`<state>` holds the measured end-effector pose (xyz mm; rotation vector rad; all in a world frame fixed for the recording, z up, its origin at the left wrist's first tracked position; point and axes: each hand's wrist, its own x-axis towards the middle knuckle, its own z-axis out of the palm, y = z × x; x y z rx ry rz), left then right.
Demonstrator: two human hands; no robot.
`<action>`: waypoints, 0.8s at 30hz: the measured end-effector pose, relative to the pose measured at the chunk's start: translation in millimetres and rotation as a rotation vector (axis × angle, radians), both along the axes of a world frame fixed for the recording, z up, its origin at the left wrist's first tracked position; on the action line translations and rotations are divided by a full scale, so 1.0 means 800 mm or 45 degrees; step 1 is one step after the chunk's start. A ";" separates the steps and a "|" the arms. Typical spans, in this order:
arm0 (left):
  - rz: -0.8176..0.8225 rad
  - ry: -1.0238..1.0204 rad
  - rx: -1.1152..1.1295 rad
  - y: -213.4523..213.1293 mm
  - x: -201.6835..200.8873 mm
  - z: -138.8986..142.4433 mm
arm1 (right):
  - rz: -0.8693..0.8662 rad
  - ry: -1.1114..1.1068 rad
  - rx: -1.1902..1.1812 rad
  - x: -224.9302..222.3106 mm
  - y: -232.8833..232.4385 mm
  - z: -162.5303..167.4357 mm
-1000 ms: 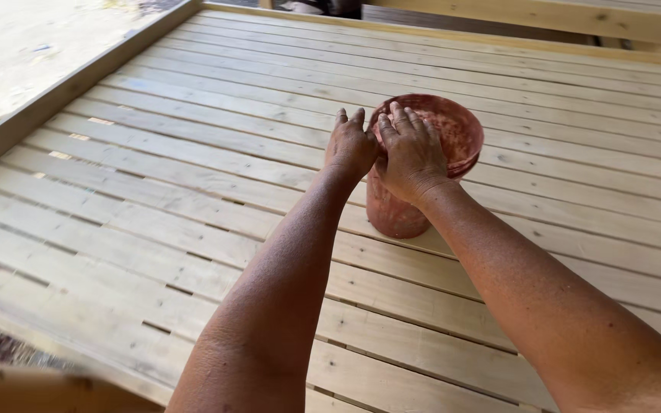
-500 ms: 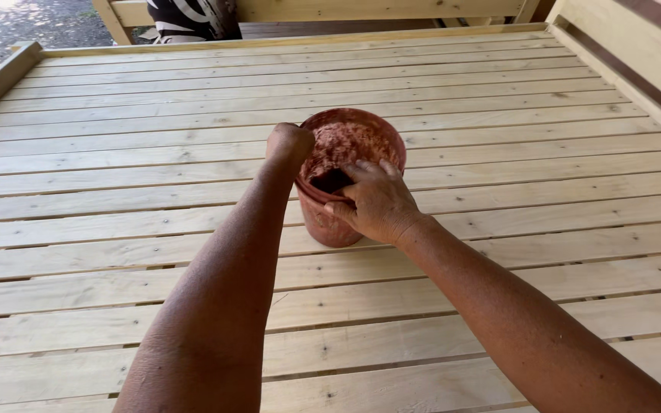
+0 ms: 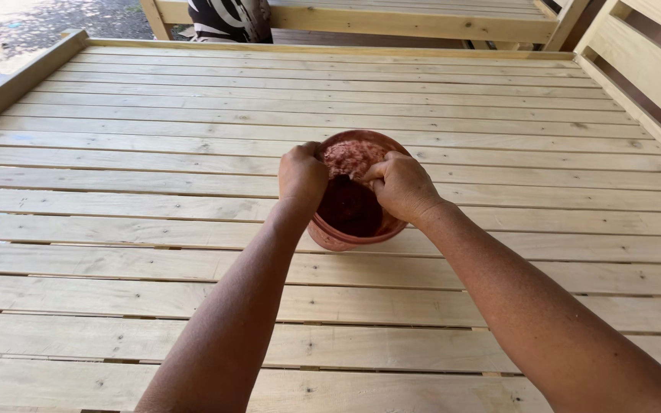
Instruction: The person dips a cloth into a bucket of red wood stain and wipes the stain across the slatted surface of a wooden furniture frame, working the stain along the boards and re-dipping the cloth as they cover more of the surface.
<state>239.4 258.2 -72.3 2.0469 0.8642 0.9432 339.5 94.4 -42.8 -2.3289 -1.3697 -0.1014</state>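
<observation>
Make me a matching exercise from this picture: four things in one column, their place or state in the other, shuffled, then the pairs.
1. left hand
2. right hand
3. reddish-brown bucket
4. slatted wooden platform

a. stands on the slats, pinkish stuff inside
b. pale boards with gaps, under everything
c. grips the near-left rim
d. fingers curled in over the right rim

Pairs: 1-c, 2-d, 3-a, 4-b
</observation>
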 end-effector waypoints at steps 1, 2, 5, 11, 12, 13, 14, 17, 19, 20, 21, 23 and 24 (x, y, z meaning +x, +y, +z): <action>-0.017 -0.020 0.018 -0.006 -0.002 0.001 | -0.005 -0.040 -0.033 0.000 0.003 0.000; -0.034 -0.038 0.033 -0.013 -0.005 0.002 | 0.003 -0.028 -0.099 -0.002 0.005 -0.001; -0.066 -0.061 0.093 -0.028 -0.006 0.006 | 0.014 0.009 -0.313 -0.007 0.015 -0.003; -0.105 0.031 0.103 -0.039 0.000 0.011 | 0.028 -0.029 -0.552 -0.017 0.017 -0.018; -0.114 0.050 0.103 -0.040 0.001 0.011 | -0.021 -0.020 -0.552 -0.015 0.015 -0.021; -0.112 0.046 0.105 -0.040 0.002 0.012 | -0.070 -0.014 -0.550 -0.013 0.016 -0.022; -0.109 0.039 0.111 -0.041 0.003 0.012 | -0.098 0.003 -0.522 -0.009 0.017 -0.022; -0.118 0.025 0.142 -0.046 0.001 0.013 | -0.174 0.039 -0.535 0.000 0.025 -0.022; -0.137 0.042 0.144 -0.050 -0.002 0.013 | -0.212 0.039 -0.680 0.002 0.034 -0.023; -0.151 0.059 0.137 -0.052 -0.004 0.013 | -0.192 0.068 -0.692 0.003 0.037 -0.023; -0.164 0.078 0.129 -0.054 -0.005 0.013 | -0.170 0.096 -0.705 0.003 0.039 -0.024; -0.174 0.069 0.129 -0.056 -0.008 0.014 | -0.136 0.089 -0.747 0.002 0.044 -0.026; -0.179 0.063 0.132 -0.056 -0.009 0.014 | -0.124 0.050 -0.774 0.001 0.046 -0.028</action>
